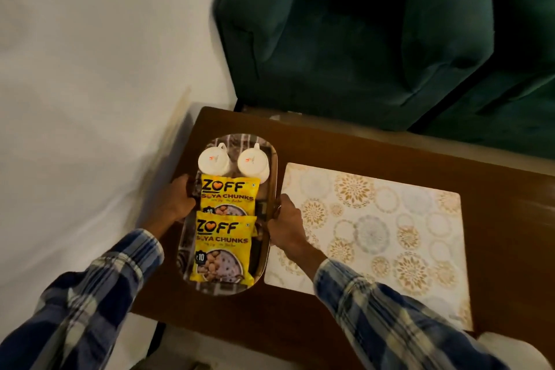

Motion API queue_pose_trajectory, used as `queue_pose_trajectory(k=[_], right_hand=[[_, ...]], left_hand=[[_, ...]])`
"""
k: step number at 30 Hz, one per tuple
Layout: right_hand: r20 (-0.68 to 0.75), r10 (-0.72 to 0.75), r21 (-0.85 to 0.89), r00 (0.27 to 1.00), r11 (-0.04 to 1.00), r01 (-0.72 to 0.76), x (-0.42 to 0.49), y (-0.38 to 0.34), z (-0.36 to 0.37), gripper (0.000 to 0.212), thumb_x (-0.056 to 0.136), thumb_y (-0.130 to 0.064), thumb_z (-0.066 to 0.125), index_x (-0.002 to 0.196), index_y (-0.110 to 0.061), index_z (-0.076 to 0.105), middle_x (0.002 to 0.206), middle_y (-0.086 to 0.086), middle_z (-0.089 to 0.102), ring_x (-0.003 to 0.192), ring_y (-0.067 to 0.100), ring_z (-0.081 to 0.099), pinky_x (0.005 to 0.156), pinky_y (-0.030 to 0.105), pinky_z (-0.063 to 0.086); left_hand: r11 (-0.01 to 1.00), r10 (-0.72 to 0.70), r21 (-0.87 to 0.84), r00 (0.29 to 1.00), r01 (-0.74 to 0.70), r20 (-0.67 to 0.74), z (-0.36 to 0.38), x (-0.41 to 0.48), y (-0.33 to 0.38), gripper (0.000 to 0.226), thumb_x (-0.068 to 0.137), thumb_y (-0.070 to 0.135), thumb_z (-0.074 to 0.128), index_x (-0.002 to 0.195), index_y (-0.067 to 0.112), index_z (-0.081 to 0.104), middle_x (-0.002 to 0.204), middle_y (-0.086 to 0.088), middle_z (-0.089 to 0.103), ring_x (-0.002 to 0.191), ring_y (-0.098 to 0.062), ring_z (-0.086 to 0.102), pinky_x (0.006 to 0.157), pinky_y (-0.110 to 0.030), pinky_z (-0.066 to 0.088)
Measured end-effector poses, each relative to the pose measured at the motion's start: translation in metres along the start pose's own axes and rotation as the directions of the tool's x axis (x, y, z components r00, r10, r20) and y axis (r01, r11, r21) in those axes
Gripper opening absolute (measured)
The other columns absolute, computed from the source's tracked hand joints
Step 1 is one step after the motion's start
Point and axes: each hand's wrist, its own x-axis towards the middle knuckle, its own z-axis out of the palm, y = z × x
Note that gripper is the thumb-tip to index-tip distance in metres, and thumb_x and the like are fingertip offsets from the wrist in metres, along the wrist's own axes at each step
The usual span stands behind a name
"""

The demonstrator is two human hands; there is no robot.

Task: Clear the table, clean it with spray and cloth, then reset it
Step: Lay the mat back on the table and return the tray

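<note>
Oval tray [223,288] at the left end of the brown worktop [330,144], gripped on both long sides: left hand [180,201] on the left rim, fingers curled round it; right hand [285,224] on the right rim, fingers likewise wrapped round the edge; lifted or resting on the wood, impossible to tell. At the tray's far end, a white cup [211,159] and a second cup [251,163] side by side, seemingly bases up; nearer, an upper yellow packet [229,195] marked ZOFF Soya Chunks, its bottom edge overlapped by a lower yellow packet [223,245] of the same kind. Just beside the tray on the right, a floral placemat [375,234] flat on the worktop, its left edge under the right hand. Blue plaid sleeves [390,309] on both arms. Beyond the worktop — a dark green armchair [360,39]; to the left — a plain white surface [90,69].
</note>
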Motion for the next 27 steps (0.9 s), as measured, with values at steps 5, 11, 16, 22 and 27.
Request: queue_pose_trajectory(k=[5,11,16,22,27], right_hand=[[0.030,0.021,-0.017,0.999,1.000,-0.020,0.025,0.011,0.027,0.017,0.087,-0.022,0.059,0.090,-0.033,0.047,0.094,0.004,0.070,0.077,0.031,0.072,0.064,0.053,0.062],[0.045,0.018,-0.045,0.999,0.999,-0.016,0.029,0.010,0.038,0.016,0.091,-0.009,0.057,0.096,-0.022,0.050,0.097,0.008,0.068,0.078,0.030,0.072,0.065,0.052,0.062],[0.049,-0.010,-0.015,0.999,1.000,0.010,0.027,0.008,0.042,0.015,0.096,-0.007,0.056,0.092,-0.020,0.049,0.088,0.004,0.069,0.070,0.026,0.074,0.060,0.049,0.063],[0.055,-0.064,-0.048,0.996,0.997,0.067,0.016,0.013,0.032,0.010,0.096,-0.011,0.060,0.100,-0.016,0.053,0.088,0.006,0.071,0.068,0.024,0.073,0.062,0.047,0.062],[-0.045,-0.160,-0.111,0.986,0.982,0.154,-0.032,0.029,-0.020,0.035,0.092,-0.011,0.065,0.123,-0.022,0.055,0.108,0.000,0.064,0.096,0.020,0.064,0.078,0.037,0.056]], left_hand=[[0.998,-0.003,0.063,1.000,0.003,-0.010,0.013,0.020,-0.017,0.027,0.084,-0.004,0.059,0.108,0.004,0.053,0.109,-0.024,0.065,0.099,-0.043,0.063,0.068,-0.039,0.046],[0.998,-0.039,0.056,0.999,0.040,-0.026,0.019,0.028,-0.026,0.032,0.084,-0.004,0.058,0.115,0.005,0.055,0.110,-0.019,0.065,0.089,-0.037,0.064,0.066,-0.039,0.051],[0.995,-0.058,0.080,0.997,0.061,-0.044,0.024,0.029,-0.031,0.022,0.086,0.000,0.059,0.106,0.006,0.052,0.115,-0.019,0.064,0.104,-0.039,0.061,0.071,-0.037,0.039],[0.998,-0.066,-0.019,0.988,0.064,-0.143,0.024,0.015,-0.033,0.037,0.088,0.001,0.062,0.125,0.007,0.058,0.117,-0.018,0.068,0.109,-0.039,0.062,0.078,-0.038,0.044],[0.996,-0.020,-0.083,0.887,-0.021,-0.462,0.028,-0.047,-0.008,0.044,0.089,-0.003,0.056,0.132,0.007,0.051,0.127,-0.019,0.057,0.115,-0.037,0.057,0.093,-0.051,0.051]])
